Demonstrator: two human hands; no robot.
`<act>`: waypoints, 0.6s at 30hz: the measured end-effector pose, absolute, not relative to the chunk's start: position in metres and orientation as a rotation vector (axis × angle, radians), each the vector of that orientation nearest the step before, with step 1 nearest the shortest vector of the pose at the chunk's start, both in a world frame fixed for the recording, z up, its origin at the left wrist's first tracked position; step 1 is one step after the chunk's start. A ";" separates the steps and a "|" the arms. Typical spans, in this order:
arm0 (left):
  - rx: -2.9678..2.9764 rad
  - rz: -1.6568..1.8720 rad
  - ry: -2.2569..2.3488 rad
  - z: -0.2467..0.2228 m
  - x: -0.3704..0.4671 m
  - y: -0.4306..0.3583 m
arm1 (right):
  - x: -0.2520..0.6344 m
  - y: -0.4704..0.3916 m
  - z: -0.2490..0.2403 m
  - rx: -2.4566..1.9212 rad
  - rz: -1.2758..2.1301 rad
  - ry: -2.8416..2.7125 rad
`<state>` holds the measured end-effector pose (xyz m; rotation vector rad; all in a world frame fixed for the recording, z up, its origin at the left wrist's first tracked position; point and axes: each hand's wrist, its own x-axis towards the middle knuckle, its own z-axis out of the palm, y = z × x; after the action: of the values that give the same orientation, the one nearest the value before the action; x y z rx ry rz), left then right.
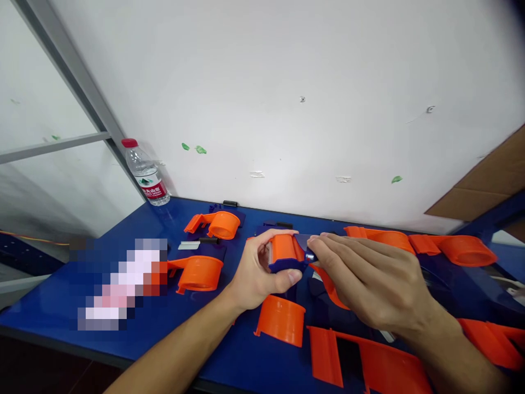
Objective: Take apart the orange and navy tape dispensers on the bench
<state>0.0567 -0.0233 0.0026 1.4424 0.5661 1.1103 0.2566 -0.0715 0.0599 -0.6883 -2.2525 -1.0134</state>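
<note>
Near the middle of the view, my left hand is wrapped round an orange and blue tape dispenser, with the thumb along its lower side. A toothed strip shows by the palm. My right hand is closed at the dispenser's right end, its fingers beside a small shiny metal part. Whatever else those fingers hold is hidden. Below my hands lies an orange curved piece. Another orange part is partly covered by my right hand.
Orange dispenser parts lie on the blue table, at left, at right and in front. A water bottle stands at the back left against the white wall. Cardboard is at the right. A blurred patch covers the left table.
</note>
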 end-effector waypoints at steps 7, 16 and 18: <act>1.502 1.111 0.514 0.002 0.054 -0.018 | 0.256 -0.080 0.071 -0.772 -0.886 -2.388; 1.587 1.110 0.461 0.009 0.044 -0.014 | 0.274 -0.086 0.083 -1.142 -0.345 -2.467; 1.594 1.093 0.447 0.010 0.043 -0.013 | 0.280 -0.085 0.085 -1.192 -0.179 -2.477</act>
<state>0.0428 -0.0135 0.0102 1.5939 0.4471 1.0929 0.2797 -0.0848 0.0846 -1.1920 -2.4772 -0.1792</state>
